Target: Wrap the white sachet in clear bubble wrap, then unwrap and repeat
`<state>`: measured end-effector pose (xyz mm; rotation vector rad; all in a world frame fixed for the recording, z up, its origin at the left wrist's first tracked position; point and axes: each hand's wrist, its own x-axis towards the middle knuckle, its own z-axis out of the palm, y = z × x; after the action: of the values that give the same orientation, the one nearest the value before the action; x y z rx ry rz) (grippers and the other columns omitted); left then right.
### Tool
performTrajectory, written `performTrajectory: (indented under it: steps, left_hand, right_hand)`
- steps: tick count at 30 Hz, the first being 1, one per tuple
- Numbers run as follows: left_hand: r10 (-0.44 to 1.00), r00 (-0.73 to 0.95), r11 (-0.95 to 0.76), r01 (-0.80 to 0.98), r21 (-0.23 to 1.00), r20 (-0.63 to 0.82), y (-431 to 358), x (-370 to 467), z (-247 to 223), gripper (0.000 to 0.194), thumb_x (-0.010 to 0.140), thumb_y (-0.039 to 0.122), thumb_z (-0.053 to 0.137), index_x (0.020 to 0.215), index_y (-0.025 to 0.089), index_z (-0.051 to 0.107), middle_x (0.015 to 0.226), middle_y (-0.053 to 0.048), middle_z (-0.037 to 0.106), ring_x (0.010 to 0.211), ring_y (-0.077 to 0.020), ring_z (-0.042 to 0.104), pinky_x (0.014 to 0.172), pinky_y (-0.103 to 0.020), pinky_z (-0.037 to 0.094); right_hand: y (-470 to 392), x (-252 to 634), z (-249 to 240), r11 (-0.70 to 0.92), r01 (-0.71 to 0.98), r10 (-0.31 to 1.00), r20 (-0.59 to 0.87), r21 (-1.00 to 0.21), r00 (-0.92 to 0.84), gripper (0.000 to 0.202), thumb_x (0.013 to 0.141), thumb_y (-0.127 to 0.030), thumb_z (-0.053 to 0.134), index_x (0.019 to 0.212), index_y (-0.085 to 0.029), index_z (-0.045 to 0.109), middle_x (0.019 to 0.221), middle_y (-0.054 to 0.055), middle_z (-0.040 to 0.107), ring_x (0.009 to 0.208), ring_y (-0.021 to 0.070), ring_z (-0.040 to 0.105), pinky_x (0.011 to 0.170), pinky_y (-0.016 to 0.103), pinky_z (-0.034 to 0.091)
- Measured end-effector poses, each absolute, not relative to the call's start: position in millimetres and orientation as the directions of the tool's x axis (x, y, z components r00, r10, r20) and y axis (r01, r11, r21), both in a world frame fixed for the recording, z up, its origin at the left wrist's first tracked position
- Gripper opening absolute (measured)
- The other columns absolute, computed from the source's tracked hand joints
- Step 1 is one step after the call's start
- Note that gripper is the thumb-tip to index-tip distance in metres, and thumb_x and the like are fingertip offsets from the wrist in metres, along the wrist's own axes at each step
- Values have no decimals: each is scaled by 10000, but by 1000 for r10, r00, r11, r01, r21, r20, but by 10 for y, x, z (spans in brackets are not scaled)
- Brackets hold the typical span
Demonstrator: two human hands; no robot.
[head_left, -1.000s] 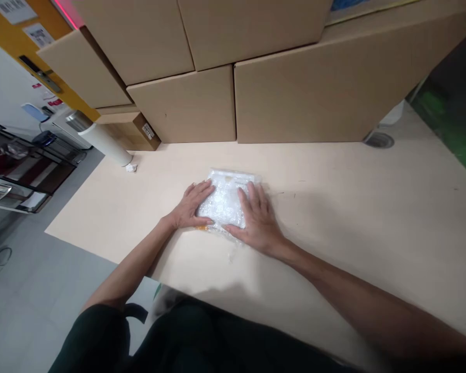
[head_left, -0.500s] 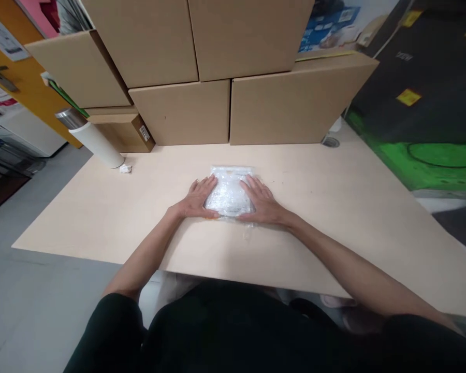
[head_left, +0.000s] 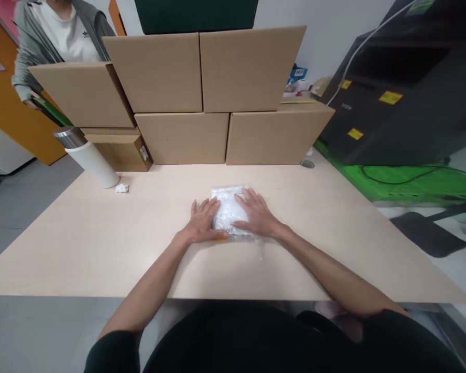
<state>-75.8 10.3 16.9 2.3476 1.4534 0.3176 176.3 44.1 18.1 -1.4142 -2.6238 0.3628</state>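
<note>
Package, wrapped in clear, glossy plastic, lies flat on the pale tabletop, between the person's torso and a wall of cardboard boxes. Left hand rests against the left edge of the package: fingers spread and pointing away from the body, thumb extended along the near edge beside a small orange patch. Right hand lies over the right part of the package, palm down, fingers apart, thumb reaching toward the middle of the wrapped surface. Neither hand is closed around the package – both are spread upon it, and set apart from each other. Loose transparent film trails from the near right edge onto the tabletop. Cardboard boxes are stacked in two rows at the far edge; a dark green panel stands above the upper row. At far left, a white bottle with a metallic cap appears tilted in view, a crumpled white scrap just beside its base and a small labelled carton behind it. Beyond the boxes at upper left stands a co-worker in a gray jacket. To the right – past the tabletop edge – sits a large dark case with yellow labels, above a green surface.
</note>
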Motion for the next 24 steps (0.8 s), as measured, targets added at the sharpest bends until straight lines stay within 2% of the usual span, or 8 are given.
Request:
performTrajectory:
  steps: [2, 5, 12, 17, 19, 21, 22, 24]
  left_hand:
    - [898, 441, -401, 811, 426, 7, 78, -755, 193, 999, 803, 708, 617, 1585, 210, 244, 1666, -174, 166, 1544, -382, 79, 1202, -624, -51]
    - [888, 459, -408, 802, 437, -13, 88, -751, 189, 1123, 736, 726, 676, 1598, 194, 190, 1672, -187, 98, 1544, -392, 37, 1195, -634, -67]
    - [884, 464, -404, 817, 412, -51, 153, -753, 145, 1172, 720, 708, 695, 1609, 212, 113, 1672, -175, 125, 1540, -390, 93, 1194, -620, -88]
    - [910, 414, -366, 786, 498, 14, 92, -792, 242, 1022, 844, 695, 553, 1606, 176, 113, 1668, -200, 131, 1542, -373, 95, 1191, -624, -37]
    - [949, 303, -303, 787, 538, 91, 56, -794, 307, 839, 919, 646, 451, 1571, 152, 260, 1602, -210, 326, 1487, -365, 266, 1181, -610, 103]
    - [977, 180, -215, 801, 558, 117, 28, -776, 371, 633, 945, 606, 417, 1368, 160, 568, 1350, -174, 608, 1302, -352, 489, 1112, -559, 270]
    - [985, 139, -175, 805, 568, 106, 17, -762, 397, 552, 943, 591, 427, 1186, 167, 682, 1169, -143, 689, 1172, -333, 565, 1053, -517, 341]
    - [994, 98, -112, 784, 610, 57, 5, -733, 429, 469, 916, 573, 480, 878, 174, 723, 875, -87, 700, 927, -278, 616, 900, -423, 428]
  right_hand:
    - [450, 1747, 122, 528, 806, 835, -7, -268, -550, 991, 855, -815, 389, 1612, -213, 171, 1687, 157, -3, 1544, 358, -57, 1208, 610, 78]
    - [441, 1767, 42, 517, 811, 844, 3, -274, -537, 984, 844, -813, 422, 1608, -238, 188, 1689, 146, 27, 1547, 354, -36, 1204, 619, 94]
    - [437, 1759, -37, 520, 785, 843, 58, -336, -534, 971, 835, -792, 478, 1595, -239, 236, 1690, 140, 59, 1549, 354, -4, 1199, 609, 128]
    - [467, 1840, -17, 502, 678, 853, 177, -537, -491, 918, 876, -777, 409, 1587, -216, 260, 1682, 142, 122, 1547, 340, 79, 1205, 572, 175]
    - [468, 1915, 6, 426, 623, 903, 266, -656, -337, 853, 914, -732, 379, 1565, -186, 304, 1649, 166, 231, 1503, 330, 244, 1173, 528, 283]
    - [463, 1988, 34, 314, 581, 949, 274, -751, -159, 815, 909, -713, 408, 1502, -153, 403, 1466, 197, 500, 1311, 326, 500, 1055, 494, 426]
    - [459, 2017, 50, 254, 564, 966, 239, -785, -103, 800, 891, -713, 445, 1452, -144, 462, 1278, 182, 631, 1147, 312, 597, 964, 475, 481]
    - [445, 2050, 90, 145, 494, 989, 116, -857, -89, 754, 845, -708, 528, 1349, -148, 547, 858, 79, 689, 797, 245, 633, 746, 403, 518]
